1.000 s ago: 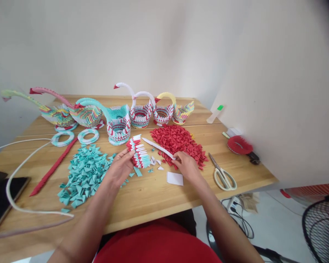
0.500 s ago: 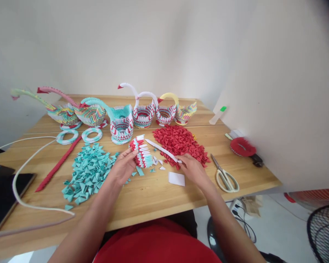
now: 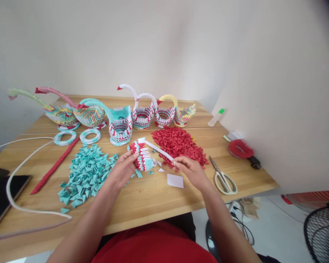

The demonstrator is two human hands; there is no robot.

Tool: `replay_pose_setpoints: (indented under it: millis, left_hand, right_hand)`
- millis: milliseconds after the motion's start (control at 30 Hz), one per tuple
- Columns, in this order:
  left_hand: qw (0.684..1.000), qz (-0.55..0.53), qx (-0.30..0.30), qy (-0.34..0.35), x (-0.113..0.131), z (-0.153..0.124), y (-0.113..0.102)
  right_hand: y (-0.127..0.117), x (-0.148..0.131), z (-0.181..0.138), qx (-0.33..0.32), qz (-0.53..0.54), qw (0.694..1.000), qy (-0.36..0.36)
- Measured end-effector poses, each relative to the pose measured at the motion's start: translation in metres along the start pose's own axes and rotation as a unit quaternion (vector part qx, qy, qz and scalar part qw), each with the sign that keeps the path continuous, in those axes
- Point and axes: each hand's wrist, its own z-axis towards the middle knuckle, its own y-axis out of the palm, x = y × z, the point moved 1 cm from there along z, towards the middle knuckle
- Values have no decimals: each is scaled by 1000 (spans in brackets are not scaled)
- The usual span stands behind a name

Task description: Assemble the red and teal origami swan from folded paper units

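Observation:
My left hand grips a half-built paper model made of red, white and teal folded triangles, just above the wooden table. My right hand pinches the near end of a long white strip of folded pieces. The strip's far end meets the top of the model. A pile of teal folded triangles lies left of my left hand. Beyond my right hand spreads a pile of red folded triangles. A few loose white and teal pieces lie under the model.
Several finished paper swans stand in a row at the back, with two teal rings and a red strip to the left. A white paper square, scissors, a red brush, a glue stick and a white cable also lie on the table.
My right hand has lifted the white strip off the red pile and brought its far end onto the model. My left hand has kept its hold on the model.

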Motion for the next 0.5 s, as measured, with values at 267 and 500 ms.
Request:
replay_pose_setpoints:
  millis: [267,500]
  left_hand:
    - [999,38,-29,-22,-5,-6,8]
    - [997,76,-20,-27,-10,-7,7]
  right_hand:
    - [24,-14,11,12,193,981,-15]
    - [32,-12,19,63,207,976,-25]
